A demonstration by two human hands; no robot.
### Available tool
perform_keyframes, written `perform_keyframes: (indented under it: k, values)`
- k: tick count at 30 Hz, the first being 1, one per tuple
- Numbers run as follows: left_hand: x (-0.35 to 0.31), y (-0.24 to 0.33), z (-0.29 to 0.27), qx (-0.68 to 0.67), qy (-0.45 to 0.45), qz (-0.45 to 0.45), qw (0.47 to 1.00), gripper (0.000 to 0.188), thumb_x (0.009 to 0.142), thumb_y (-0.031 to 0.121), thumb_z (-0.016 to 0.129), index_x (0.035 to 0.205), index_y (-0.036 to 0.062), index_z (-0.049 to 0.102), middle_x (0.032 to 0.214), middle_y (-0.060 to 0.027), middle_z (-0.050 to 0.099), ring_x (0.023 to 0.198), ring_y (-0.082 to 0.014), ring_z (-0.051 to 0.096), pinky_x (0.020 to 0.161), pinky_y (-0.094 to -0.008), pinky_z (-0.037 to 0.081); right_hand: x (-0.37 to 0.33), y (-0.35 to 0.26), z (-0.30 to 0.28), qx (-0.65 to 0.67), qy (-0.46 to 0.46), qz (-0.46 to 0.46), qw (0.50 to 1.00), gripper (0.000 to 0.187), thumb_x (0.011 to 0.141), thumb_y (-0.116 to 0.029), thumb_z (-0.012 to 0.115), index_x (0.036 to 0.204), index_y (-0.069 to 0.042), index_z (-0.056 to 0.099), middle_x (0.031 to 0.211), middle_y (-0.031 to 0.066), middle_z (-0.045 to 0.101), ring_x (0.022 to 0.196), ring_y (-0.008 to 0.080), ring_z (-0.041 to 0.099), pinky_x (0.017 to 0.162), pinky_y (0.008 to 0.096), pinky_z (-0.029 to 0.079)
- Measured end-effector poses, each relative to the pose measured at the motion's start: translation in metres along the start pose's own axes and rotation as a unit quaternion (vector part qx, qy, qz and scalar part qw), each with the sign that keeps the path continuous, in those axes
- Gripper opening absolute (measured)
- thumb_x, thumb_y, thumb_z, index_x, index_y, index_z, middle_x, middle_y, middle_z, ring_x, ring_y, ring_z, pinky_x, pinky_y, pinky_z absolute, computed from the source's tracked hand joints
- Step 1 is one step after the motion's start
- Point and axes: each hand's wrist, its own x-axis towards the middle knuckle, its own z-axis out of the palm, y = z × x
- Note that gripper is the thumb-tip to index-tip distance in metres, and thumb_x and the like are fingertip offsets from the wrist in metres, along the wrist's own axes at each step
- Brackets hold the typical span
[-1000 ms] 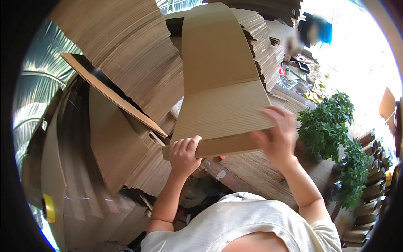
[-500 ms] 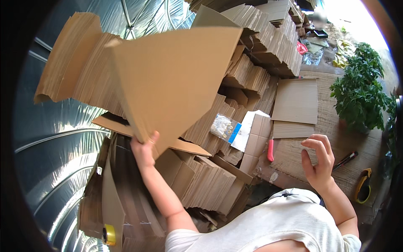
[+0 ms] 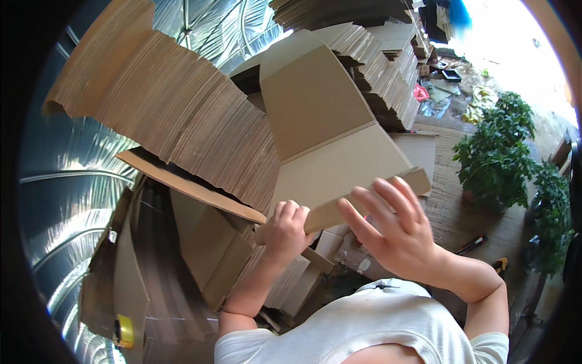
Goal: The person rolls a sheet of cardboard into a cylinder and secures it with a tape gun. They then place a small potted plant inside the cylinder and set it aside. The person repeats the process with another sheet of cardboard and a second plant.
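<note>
One creased tan cardboard sheet (image 3: 339, 167) — left hand (image 3: 287, 232) gripping its edge; right hand (image 3: 397, 238) splayed.

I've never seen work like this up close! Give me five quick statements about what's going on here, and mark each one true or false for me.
1. The left hand grips the near edge of a creased cardboard sheet. True.
2. The right hand is clenched into a fist. False: the right hand is open and spread.
3. A yellow roll of tape shows at the lower left. True.
4. The leafy plants stand on the person's left. False: they are on the right.
5. The person wears a black shirt. False: the shirt is pale, close to white.
</note>
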Motion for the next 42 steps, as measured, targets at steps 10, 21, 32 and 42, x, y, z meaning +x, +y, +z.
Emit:
perform_keyframes:
  k: [10,21,32,42]
  values:
    - [-0.035,0.020,0.063,-0.039,0.032,-0.043,0.998,0.023,0.066,0.020,0.069,0.087,0.0118,0.063,0.077,-0.0041,0.049,0.072,-0.0225,0.050,0.060,-0.0339,0.042,-0.060,0.028,0.090,-0.010,-0.153,0.034,0.988,0.025,0.059,-0.014,0.066,0.082,-0.008,0.058,0.083,0.0047,0.051,0.084,0.0217,0.053,0.075,0.0342,0.046]
    - [-0.047,0.037,0.104,-0.025,0.058,-0.075,0.995,0.048,0.066,0.028,0.070,0.108,0.0135,0.053,0.080,-0.0034,0.051,0.072,-0.0217,0.053,0.062,-0.0358,0.045,-0.054,0.031,0.106,0.049,-0.398,0.075,0.913,0.041,0.065,-0.046,0.070,0.076,-0.009,0.058,0.068,0.0067,0.060,0.068,0.0231,0.061,0.060,0.0338,0.049]
    - [-0.016,0.008,0.115,-0.227,-0.179,-0.057,0.955,0.051,0.059,0.028,0.070,0.102,0.0086,0.051,0.077,-0.0145,0.064,0.071,-0.0292,0.064,0.063,-0.0403,0.052,-0.052,0.044,0.118,0.048,-0.375,-0.030,0.925,0.061,0.054,-0.033,0.078,0.105,-0.010,0.054,0.098,0.0069,0.049,0.095,0.0232,0.048,0.083,0.0346,0.041]
    - [-0.022,0.045,0.125,-0.079,0.130,-0.064,0.986,0.060,0.067,0.050,0.068,0.108,0.0084,0.053,0.097,-0.0079,0.048,0.094,-0.0268,0.047,0.083,-0.0415,0.038,-0.063,0.046,0.127,0.014,-0.269,-0.025,0.963,0.049,0.059,-0.032,0.074,0.100,-0.008,0.060,0.084,0.0066,0.046,0.083,0.0226,0.047,0.072,0.0338,0.047]
